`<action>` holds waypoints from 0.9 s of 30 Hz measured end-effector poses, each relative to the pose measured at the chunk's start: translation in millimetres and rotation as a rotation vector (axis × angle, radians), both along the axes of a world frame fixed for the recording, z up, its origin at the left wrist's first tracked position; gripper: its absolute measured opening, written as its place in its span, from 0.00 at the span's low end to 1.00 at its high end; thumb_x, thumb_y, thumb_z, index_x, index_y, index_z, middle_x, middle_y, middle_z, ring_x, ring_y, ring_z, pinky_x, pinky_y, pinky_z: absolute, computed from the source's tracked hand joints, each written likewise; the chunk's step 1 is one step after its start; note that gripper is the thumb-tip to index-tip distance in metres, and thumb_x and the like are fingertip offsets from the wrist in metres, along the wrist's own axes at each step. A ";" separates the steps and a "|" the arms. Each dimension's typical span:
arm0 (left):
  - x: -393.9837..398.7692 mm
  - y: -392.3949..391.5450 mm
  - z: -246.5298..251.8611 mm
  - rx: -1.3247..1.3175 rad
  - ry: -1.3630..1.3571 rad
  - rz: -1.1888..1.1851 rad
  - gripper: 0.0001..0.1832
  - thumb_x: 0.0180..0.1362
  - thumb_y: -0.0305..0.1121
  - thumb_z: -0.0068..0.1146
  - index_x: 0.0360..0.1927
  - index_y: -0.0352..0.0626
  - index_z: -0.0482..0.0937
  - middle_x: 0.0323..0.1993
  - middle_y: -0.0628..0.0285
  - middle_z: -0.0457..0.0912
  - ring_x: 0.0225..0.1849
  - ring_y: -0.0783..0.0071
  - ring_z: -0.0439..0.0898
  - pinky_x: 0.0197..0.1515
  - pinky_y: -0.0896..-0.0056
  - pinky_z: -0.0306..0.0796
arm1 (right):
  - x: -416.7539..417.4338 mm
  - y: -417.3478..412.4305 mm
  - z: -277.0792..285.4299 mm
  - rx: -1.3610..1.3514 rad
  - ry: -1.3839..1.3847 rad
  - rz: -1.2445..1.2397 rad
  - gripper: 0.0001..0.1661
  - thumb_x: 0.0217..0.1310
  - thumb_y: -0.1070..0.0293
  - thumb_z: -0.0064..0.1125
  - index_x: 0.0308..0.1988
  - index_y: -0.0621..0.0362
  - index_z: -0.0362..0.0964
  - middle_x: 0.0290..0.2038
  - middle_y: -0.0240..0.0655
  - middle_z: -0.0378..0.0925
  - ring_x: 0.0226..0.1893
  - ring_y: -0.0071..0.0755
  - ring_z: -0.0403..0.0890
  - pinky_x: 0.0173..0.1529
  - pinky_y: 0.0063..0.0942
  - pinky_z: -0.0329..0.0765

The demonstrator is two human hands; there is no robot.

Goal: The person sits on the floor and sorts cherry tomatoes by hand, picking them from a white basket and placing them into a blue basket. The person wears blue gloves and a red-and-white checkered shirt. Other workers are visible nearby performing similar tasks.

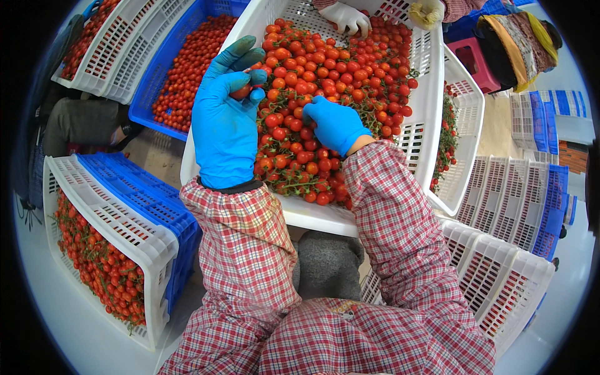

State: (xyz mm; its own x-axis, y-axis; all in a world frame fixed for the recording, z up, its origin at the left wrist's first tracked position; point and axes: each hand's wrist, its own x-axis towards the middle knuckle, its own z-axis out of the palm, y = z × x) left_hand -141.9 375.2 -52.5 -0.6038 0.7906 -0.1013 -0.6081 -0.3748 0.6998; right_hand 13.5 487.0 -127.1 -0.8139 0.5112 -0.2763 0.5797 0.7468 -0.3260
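Before me is a white plastic crate point(318, 221) heaped with red cherry tomatoes point(342, 75), many still on green stems point(300, 183). My left hand point(224, 126), in a blue glove with darkened fingertips, is raised palm up over the crate's left side. Its curled fingers hold a cherry tomato point(241, 92); whether more lie behind them is hidden. In a matching blue glove, my right hand point(336, 123) reaches into the middle of the heap. Its fingertips point down among the fruit, and I cannot see whether they grip any.
Across the crate, another person's white-gloved hand point(347, 18) touches the tomatoes; a second, yellowed glove point(424, 14) is at the rim. A blue crate point(140, 112) of loose tomatoes stands left. A filled white crate point(164, 248) sits lower left. Stacked crates point(501, 272) flank my right.
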 end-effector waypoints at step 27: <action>-2.2 -1.4 -3.2 0.029 -0.018 0.019 0.20 0.48 0.26 0.45 0.48 0.38 0.72 0.43 0.60 0.76 0.35 0.75 0.74 0.35 0.80 0.66 | -7.5 0.6 19.2 -0.384 0.447 -0.206 0.12 0.55 0.65 0.49 0.40 0.48 0.73 0.30 0.33 0.76 0.30 0.32 0.78 0.32 0.29 0.73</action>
